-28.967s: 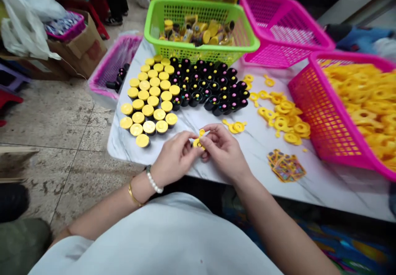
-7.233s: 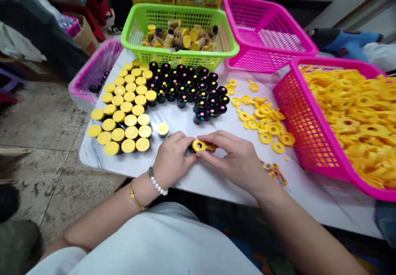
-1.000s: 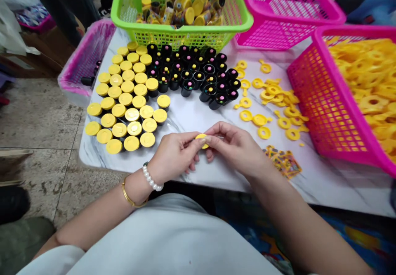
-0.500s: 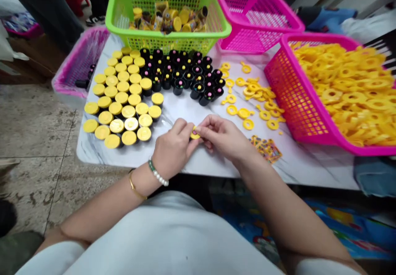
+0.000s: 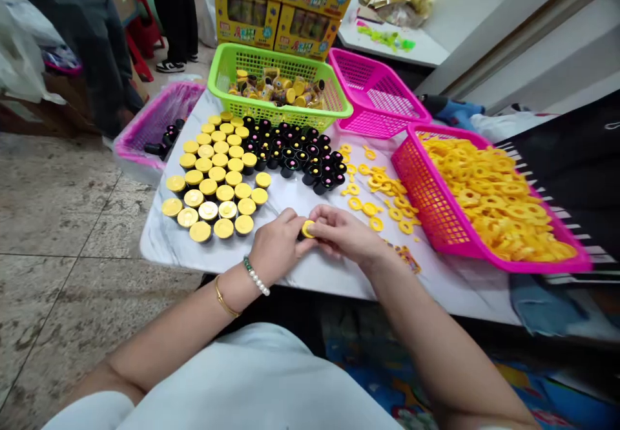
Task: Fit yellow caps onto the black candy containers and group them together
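Over the front of the table, my left hand point(image 5: 281, 243) is closed around a small black cup with a yellow cap point(image 5: 307, 228). Thumb and fingers of my right hand point(image 5: 343, 233) press at the cap's right side, closed against the same cup. Much of the cup's body is hidden by my fingers. Left of my hands stand rows of black cups with yellow caps point(image 5: 223, 228). Behind are uncapped black cups point(image 5: 289, 166), with pink or yellow bits showing in them. Loose yellow ring caps with tabs point(image 5: 375, 223) lie to the right, near small colourful printed pieces point(image 5: 409, 259).
A green basket point(image 5: 281, 117) of wrapped cups stands at the back, beside a pink basket point(image 5: 382, 130). Another pink basket point(image 5: 436, 239) heaped with yellow caps is at right. A lined pink bin point(image 5: 130, 149) stands left; yellow boxes point(image 5: 247, 17) are stacked behind. People's legs show back left.
The view has tilted up, showing more of the background. A pink centre showed inside the yellow ring before; now the cap's top looks plain yellow. Both hands still hold the cup.
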Demonstrator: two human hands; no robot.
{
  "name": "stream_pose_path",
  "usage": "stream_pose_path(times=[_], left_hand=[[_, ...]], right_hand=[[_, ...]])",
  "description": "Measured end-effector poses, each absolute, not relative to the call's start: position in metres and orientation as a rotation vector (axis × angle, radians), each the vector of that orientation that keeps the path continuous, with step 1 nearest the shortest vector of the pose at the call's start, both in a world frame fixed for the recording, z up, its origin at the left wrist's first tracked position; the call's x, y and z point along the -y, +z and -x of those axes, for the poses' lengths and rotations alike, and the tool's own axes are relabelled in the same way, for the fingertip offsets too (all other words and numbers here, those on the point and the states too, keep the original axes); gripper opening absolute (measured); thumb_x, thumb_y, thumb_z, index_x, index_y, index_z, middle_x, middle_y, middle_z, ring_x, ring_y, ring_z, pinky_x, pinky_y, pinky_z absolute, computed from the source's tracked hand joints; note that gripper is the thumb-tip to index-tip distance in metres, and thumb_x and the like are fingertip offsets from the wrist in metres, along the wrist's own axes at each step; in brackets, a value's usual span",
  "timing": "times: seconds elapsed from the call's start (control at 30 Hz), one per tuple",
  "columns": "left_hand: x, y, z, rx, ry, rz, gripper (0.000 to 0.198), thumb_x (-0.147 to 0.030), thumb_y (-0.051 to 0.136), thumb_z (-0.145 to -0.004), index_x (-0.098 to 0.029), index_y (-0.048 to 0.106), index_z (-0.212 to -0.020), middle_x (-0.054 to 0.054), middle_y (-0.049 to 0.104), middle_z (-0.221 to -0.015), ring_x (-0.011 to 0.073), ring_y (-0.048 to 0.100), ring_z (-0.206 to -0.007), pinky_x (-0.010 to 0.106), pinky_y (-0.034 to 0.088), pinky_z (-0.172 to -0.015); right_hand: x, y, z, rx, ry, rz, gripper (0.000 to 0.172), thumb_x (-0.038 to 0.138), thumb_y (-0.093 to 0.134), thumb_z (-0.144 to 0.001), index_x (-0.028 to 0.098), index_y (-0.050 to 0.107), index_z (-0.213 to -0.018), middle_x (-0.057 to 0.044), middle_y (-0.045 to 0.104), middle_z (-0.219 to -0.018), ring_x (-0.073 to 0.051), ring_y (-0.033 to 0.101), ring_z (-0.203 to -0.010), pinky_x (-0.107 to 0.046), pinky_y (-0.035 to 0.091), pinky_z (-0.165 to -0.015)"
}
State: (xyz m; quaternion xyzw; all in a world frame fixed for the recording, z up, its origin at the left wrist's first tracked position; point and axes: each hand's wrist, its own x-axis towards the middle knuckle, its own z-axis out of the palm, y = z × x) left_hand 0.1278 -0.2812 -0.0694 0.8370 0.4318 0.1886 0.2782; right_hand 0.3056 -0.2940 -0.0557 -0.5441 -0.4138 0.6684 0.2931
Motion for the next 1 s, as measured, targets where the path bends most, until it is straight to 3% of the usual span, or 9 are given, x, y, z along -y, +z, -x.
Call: stream_pose_path(times=[0.17,0.3,0.4,0.47,0.6,0.67,0.77,0.87,1.0], left_hand=[[0.286,-0.073,-0.129,-1.180,0.511,-2.289,0.020,-0.030,0.061,-0.089,-0.017,0.062,-0.105,0.006,0.059,-0.099,0.0191,0.062,-0.083,0.029,0.052,-0.070],[0.301,-0.078,-0.122,-1.265,0.967,-2.289,0.053,-0.020,0.062,-0.085,-0.013,0.042,-0.134,0.013,0.055,-0.113,0.0219,0.060,-0.091,0.032,0.054,-0.073],[0.317,-0.077,-0.110,-1.164,1.303,-2.304,0.041,-0.014,0.056,-0.088,-0.016,0.044,-0.127,0.008,0.056,-0.098,0.0172,0.058,-0.080,0.028,0.051,-0.069],[0.324,-0.073,-0.102,-1.038,1.351,-2.369,0.027,-0.013,0.054,-0.090,-0.017,0.050,-0.116,0.004,0.056,-0.089,0.0146,0.056,-0.072,0.026,0.050,-0.067],[0.318,-0.063,-0.103,-0.951,1.134,-2.476,0.014,-0.018,0.051,-0.094,-0.018,0.055,-0.107,0.001,0.056,-0.078,0.0131,0.057,-0.067,0.025,0.048,-0.065],[0.305,-0.058,-0.116,-1.007,1.012,-2.505,0.017,-0.022,0.051,-0.095,-0.018,0.055,-0.111,0.001,0.059,-0.079,0.0144,0.060,-0.069,0.026,0.048,-0.066],[0.277,-0.049,-0.148,-1.188,0.779,-2.520,0.029,-0.026,0.056,-0.092,-0.015,0.051,-0.119,0.006,0.066,-0.088,0.0194,0.065,-0.080,0.029,0.051,-0.071],[0.250,-0.041,-0.181,-1.345,0.522,-2.484,0.036,-0.033,0.060,-0.091,-0.013,0.050,-0.118,0.010,0.069,-0.098,0.0232,0.068,-0.087,0.030,0.052,-0.071],[0.233,-0.042,-0.206,-1.437,0.346,-2.566,0.035,-0.037,0.058,-0.092,-0.015,0.049,-0.118,0.011,0.069,-0.099,0.0248,0.070,-0.085,0.029,0.051,-0.066]], right_hand=[[0.296,-0.044,-0.291,1.265,1.578,1.605,0.039,0.047,0.072,-0.073,0.023,0.043,-0.084,0.013,0.046,-0.041,-0.005,0.035,-0.031,-0.015,0.022,-0.032],[0.297,-0.051,-0.268,1.147,1.453,1.616,0.037,0.049,0.068,-0.075,0.025,0.041,-0.083,0.012,0.050,-0.042,-0.008,0.040,-0.031,-0.018,0.027,-0.033],[0.284,-0.056,-0.237,1.116,1.397,1.555,0.035,0.050,0.067,-0.079,0.026,0.042,-0.084,0.011,0.054,-0.046,-0.011,0.047,-0.035,-0.021,0.038,-0.037],[0.273,-0.055,-0.225,1.154,1.384,1.522,0.033,0.050,0.069,-0.078,0.026,0.047,-0.083,0.006,0.061,-0.052,-0.013,0.055,-0.042,-0.024,0.044,-0.042],[0.270,-0.042,-0.253,1.290,1.121,1.639,0.023,0.047,0.059,-0.086,0.024,0.060,-0.085,0.000,0.069,-0.068,-0.018,0.066,-0.060,-0.029,0.050,-0.057],[0.280,-0.036,-0.291,1.298,0.880,1.764,0.016,0.038,0.059,-0.085,0.023,0.061,-0.087,-0.004,0.070,-0.083,-0.022,0.068,-0.080,-0.032,0.050,-0.072],[0.299,-0.035,-0.350,1.261,0.537,1.989,0.017,0.032,0.060,-0.083,0.017,0.062,-0.092,-0.017,0.064,-0.112,-0.033,0.058,-0.113,-0.043,0.043,-0.090],[0.313,-0.044,-0.383,1.451,0.178,2.463,0.032,0.046,0.065,-0.079,0.016,0.064,-0.090,-0.017,0.067,-0.106,-0.034,0.062,-0.102,-0.042,0.045,-0.083],[0.313,-0.052,-0.392,1.610,0.166,2.539,0.031,0.044,0.062,-0.080,0.017,0.065,-0.095,-0.012,0.071,-0.097,-0.028,0.066,-0.089,-0.034,0.045,-0.073]])
